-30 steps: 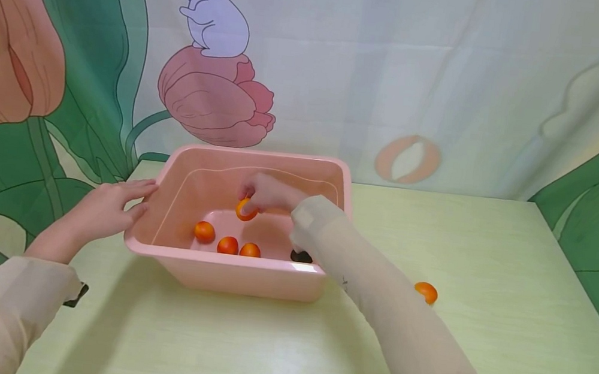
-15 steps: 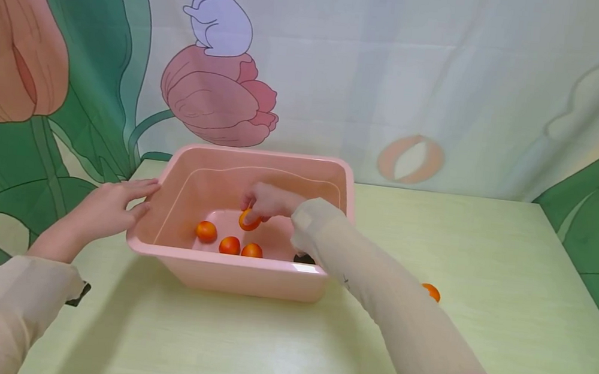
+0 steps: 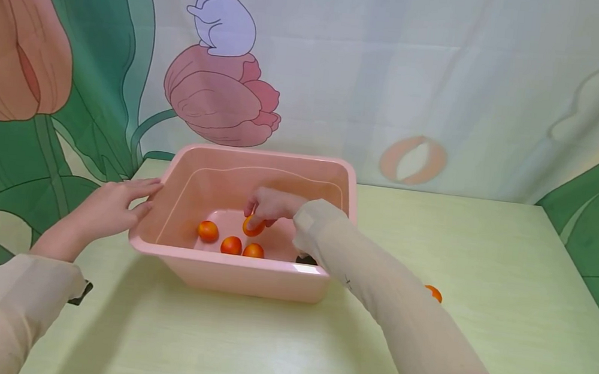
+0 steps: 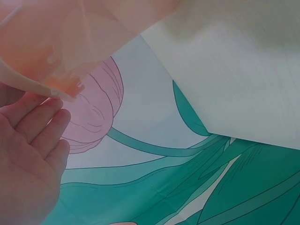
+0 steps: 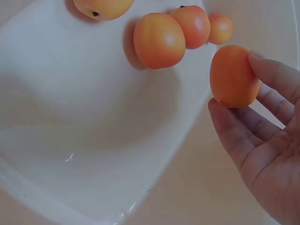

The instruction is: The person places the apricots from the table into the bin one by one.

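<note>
My right hand (image 3: 273, 204) reaches down into a pink plastic tub (image 3: 269, 280). Its thumb and fingertips pinch a smooth oval orange fruit (image 5: 234, 76), held low over the tub floor. Beside it in the tub lie several similar orange-red fruits, among them one at the left (image 3: 208, 231) and a pair near the front wall (image 3: 231, 245). Two of these show dark stem spots in the right wrist view. At the tub's left side, my left hand (image 3: 104, 210) has its fingers extended, fingertips touching the rim; the left wrist view shows the fingers (image 4: 42, 126) against the rim from outside.
Another orange fruit (image 3: 433, 293) lies on the pale table (image 3: 488, 247) to the right, partly hidden by my right sleeve. Behind the tub hangs a curtain (image 3: 331, 82) printed with tulips and a white animal. A dark wrist device (image 3: 305, 260) shows under the right cuff.
My right hand has lowered the pinched fruit toward the tub floor, moving slightly right and down. The left hand stays at the rim. The whole head view has shifted a little.
</note>
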Demonstrator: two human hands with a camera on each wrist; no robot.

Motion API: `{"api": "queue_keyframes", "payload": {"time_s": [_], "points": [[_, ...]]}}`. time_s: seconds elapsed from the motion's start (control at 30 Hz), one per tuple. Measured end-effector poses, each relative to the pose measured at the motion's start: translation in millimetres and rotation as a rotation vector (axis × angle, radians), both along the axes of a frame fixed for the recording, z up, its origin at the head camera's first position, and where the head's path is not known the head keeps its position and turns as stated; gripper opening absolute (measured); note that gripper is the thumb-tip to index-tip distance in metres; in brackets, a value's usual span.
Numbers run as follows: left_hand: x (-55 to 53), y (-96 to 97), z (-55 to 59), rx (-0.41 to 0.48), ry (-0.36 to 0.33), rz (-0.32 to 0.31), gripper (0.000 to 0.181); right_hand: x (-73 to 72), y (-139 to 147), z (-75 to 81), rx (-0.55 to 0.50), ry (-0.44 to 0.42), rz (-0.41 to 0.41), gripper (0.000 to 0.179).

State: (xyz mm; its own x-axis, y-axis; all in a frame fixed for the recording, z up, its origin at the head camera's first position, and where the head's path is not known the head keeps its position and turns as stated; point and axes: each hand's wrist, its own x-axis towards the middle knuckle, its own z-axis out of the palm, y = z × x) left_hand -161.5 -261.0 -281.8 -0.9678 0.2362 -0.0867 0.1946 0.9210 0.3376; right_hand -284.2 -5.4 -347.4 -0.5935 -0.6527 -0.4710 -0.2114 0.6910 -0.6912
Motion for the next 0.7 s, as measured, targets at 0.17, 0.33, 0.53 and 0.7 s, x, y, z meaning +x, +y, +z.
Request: {"api": "queue_keyframes", "payload": {"time_s": [0.17,0.33,0.53,0.7], "points": [[-0.1,0.1,0.1,-0.004,-0.001,0.004,0.048,0.2,1.1,0.9,0.002,-0.008,0.008,0.024],[0.1,0.2,0.0,-0.009,0.009,-0.001,0.048,1.2,1.7,2.0,0.017,0.0,0.026,0.024],[0.5,0.7,1.0,0.0,-0.003,0.004,0.048,1.9,1.8,2.7,0.056,0.019,0.034,0.03],[0.3,0.1,0.1,-0.001,-0.004,0.005,0.049,1.3,1.1,2.4,0.056,0.016,0.034,0.034]]}}
